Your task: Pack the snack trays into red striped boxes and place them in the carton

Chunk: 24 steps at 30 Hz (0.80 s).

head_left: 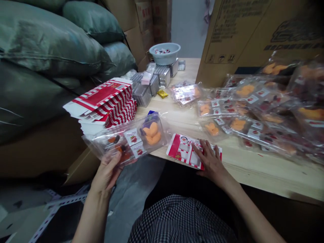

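My left hand (111, 168) grips one end of a clear plastic pack (136, 141) in the head view. Inside the pack are orange pieces, small red-and-white packets and dark bits. It is held tilted, left of centre, over the table's front edge. My right hand (209, 160) rests with fingers spread on a flat red-and-white printed box (186, 148) lying at that edge. The thumb and fingertips touch the card's printed face. Behind the held pack stands a stack of flat red-and-white striped boxes (101, 98). A blue item (152, 113) is partly hidden by the pack.
Many similar clear packs (243, 125) are heaped on the right, before a large cardboard carton (243, 40). A light basin (164, 54) sits on grey plastic trays (144, 91) at the back. A yellow packet (162, 93) lies nearby. Big green sacks (45, 40) crowd the left.
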Each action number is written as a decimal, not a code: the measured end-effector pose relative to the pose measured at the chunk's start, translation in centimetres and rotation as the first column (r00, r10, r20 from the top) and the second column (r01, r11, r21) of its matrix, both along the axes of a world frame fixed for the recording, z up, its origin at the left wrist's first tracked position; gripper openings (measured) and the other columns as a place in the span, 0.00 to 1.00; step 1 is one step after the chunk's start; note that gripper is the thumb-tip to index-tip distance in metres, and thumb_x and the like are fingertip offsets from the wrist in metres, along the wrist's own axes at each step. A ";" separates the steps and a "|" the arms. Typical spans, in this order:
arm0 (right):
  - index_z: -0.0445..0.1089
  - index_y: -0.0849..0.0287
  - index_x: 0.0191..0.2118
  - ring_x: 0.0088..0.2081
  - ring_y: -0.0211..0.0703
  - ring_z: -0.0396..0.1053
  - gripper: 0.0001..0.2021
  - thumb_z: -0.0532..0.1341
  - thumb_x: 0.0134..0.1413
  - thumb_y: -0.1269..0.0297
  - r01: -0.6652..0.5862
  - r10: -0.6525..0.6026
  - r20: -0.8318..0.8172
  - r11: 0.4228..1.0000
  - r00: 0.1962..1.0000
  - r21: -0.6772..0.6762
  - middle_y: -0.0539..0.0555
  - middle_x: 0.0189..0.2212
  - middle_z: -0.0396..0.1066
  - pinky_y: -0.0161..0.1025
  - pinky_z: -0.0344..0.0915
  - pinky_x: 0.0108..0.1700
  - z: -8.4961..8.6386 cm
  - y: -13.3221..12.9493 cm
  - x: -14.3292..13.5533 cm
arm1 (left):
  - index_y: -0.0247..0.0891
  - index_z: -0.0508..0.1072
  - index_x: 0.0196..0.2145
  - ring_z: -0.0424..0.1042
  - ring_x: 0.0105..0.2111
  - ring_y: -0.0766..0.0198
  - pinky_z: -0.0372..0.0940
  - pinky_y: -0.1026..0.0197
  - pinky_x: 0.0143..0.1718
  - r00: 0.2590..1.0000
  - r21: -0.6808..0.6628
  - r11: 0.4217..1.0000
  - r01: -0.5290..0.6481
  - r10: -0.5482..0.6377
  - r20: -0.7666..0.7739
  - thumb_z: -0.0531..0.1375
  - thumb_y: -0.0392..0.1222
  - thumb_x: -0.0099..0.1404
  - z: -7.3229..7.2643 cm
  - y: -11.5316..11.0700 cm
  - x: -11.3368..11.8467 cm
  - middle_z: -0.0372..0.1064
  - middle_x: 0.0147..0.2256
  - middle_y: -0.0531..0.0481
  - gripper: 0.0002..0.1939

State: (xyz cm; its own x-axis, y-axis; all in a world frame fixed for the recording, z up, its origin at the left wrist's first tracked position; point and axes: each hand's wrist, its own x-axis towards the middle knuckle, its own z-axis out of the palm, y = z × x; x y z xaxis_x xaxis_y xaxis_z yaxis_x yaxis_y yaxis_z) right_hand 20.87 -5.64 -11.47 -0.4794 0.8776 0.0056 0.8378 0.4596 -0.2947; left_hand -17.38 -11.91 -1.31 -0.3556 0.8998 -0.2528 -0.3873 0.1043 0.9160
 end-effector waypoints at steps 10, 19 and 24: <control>0.63 0.48 0.66 0.53 0.59 0.75 0.28 0.61 0.61 0.64 -0.062 -0.057 -0.329 0.938 0.943 -0.340 0.54 0.57 0.75 0.53 0.72 0.55 10.4 3.0 4.4 | 0.39 0.80 0.46 0.82 0.37 0.53 0.79 0.52 0.40 0.988 0.073 0.997 0.030 -0.041 0.151 0.73 0.43 0.55 -0.7 1.1 0.3 0.82 0.40 0.45 0.20; 0.72 0.55 0.58 0.47 0.52 0.76 0.31 0.70 0.49 0.49 -0.220 -0.260 -0.503 0.671 0.824 -0.708 0.55 0.45 0.80 0.48 0.73 0.49 7.5 8.6 6.6 | 0.37 0.79 0.43 0.82 0.33 0.53 0.80 0.51 0.37 0.975 0.015 0.998 0.053 -0.055 0.214 0.74 0.41 0.53 -2.0 1.8 1.3 0.82 0.37 0.45 0.19; 0.75 0.61 0.55 0.30 0.46 0.73 0.30 0.68 0.50 0.47 0.050 -0.243 -0.352 0.878 0.904 -0.477 0.53 0.31 0.78 0.45 0.72 0.36 3.1 9.0 7.1 | 0.38 0.79 0.43 0.82 0.34 0.54 0.80 0.50 0.38 0.966 -0.047 0.994 0.101 -0.087 0.242 0.74 0.41 0.54 -3.4 2.3 2.5 0.82 0.38 0.46 0.19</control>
State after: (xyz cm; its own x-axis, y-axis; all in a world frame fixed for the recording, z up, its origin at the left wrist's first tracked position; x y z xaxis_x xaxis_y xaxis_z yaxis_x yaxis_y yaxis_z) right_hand 27.96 3.40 -8.33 -0.3868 0.8890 -0.2453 0.6554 0.0778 -0.7513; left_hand -14.89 -9.64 -4.68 -0.1931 0.9074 -0.3732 -0.5808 0.2009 0.7889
